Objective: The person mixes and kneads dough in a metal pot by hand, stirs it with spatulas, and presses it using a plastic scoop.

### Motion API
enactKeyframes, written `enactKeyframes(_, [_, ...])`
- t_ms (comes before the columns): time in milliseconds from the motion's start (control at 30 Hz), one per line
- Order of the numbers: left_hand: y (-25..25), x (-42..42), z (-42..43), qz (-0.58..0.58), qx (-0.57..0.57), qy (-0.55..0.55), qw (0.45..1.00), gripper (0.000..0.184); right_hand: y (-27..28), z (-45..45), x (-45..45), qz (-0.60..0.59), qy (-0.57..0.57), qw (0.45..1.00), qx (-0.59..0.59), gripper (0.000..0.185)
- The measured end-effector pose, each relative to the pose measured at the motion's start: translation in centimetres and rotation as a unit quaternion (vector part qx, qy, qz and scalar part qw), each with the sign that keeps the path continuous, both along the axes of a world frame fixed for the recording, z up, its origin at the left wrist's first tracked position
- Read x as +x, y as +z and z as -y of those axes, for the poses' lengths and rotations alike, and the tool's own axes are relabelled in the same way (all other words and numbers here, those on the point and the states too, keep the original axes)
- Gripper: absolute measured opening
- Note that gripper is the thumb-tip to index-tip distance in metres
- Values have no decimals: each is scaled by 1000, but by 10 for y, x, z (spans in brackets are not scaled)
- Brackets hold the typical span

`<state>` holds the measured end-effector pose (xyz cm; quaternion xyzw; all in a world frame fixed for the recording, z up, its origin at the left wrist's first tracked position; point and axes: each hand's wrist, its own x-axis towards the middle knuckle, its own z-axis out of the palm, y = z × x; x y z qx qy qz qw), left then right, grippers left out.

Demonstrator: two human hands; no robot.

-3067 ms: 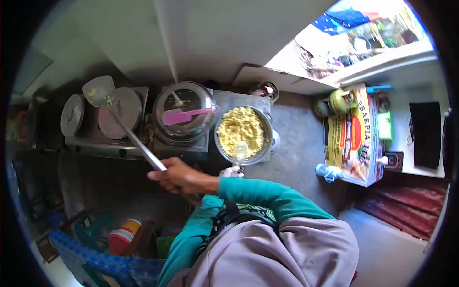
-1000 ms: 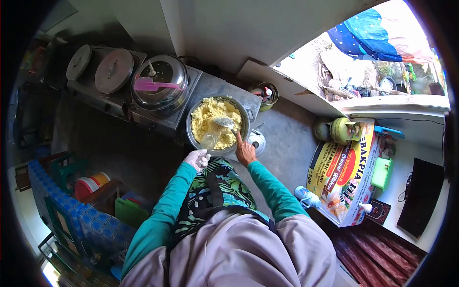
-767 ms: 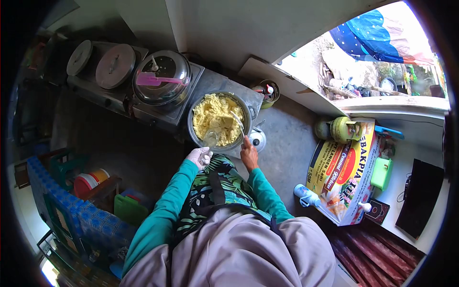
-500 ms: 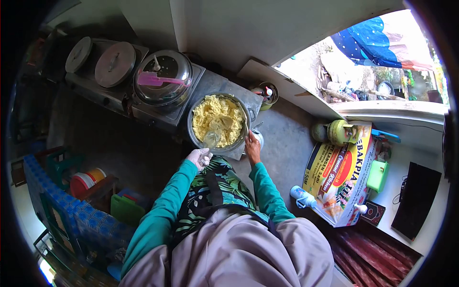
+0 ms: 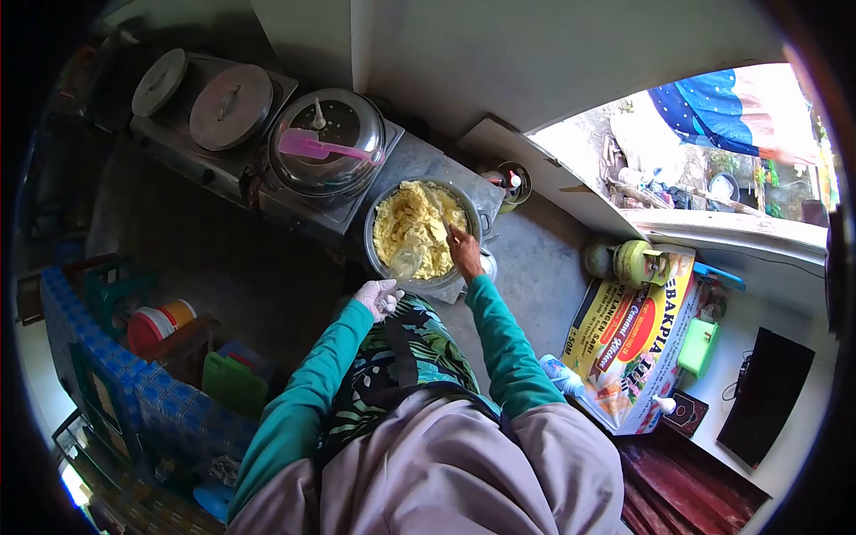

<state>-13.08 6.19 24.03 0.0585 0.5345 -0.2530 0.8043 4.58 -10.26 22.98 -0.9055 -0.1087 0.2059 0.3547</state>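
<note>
A round metal pot point(image 5: 368, 234) stands on the counter, filled with a lumpy yellow mash point(image 5: 406, 218). My right hand point(image 5: 465, 252) is bare and reaches over the pot's right side, wrapped around a long-handled utensil point(image 5: 435, 203) whose far end is in the mash; its exact kind is hard to make out. My left hand point(image 5: 379, 300) wears a whitish glove and is closed just outside the near rim. By its fingers, a clear see-through container point(image 5: 407, 262), like a cup or a scoop, tilts over the mash, apparently held by that hand.
A stove to the left bears a large domed steamer point(image 5: 321, 169) with a pink spatula point(image 5: 312, 145) on its lid, and two lidded pots point(image 5: 230, 107). Green gas cylinders point(image 5: 637, 261) stand at the right beside a printed banner point(image 5: 624, 339). A blue-covered table point(image 5: 169, 401) is at the lower left.
My right hand has moved from the pot's right rim inward over the mash, bringing the utensil with it. The mash is heaped differently. The camera view has shifted slightly.
</note>
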Motion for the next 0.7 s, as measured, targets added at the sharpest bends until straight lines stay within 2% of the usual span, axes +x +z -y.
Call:
enactKeyframes(100, [-8,-3,-2,32,-11,-7,999,16,19,7,-12,14,11,1000,-17,34])
enactKeyframes(133, [-8,-4,-2,31,-13,-2,999,16,9,15,-12,12,16,1000,-20,34])
enactKeyframes(200, [-6,-4,-6,21,-29,-3,999,17,2,24,-6,80,-33,993,76,37])
enactKeyframes(267, [-2,-3,-7,14,-24,-1,1000,18,9,30,6,-124,-130,973,145,39])
enactKeyframes(333, [-2,-3,-7,8,-20,-1,1000,19,47,19,14,-263,-233,920,175,39])
enactKeyframes(467, [-4,-5,-7,24,-19,-7,1000,19,60,5,24,-297,-232,905,200,38])
enactKeyframes(567, [-2,-4,-7,23,-15,-4,1000,19,19,2,29,-243,-203,923,218,38])
enactKeyframes(667, [8,-3,-4,3,13,1,1000,16,14,-2,23,-216,-141,948,187,38])
enactKeyframes(700, [10,-2,-4,-8,32,3,999,16,29,1,11,-278,-146,932,183,38])
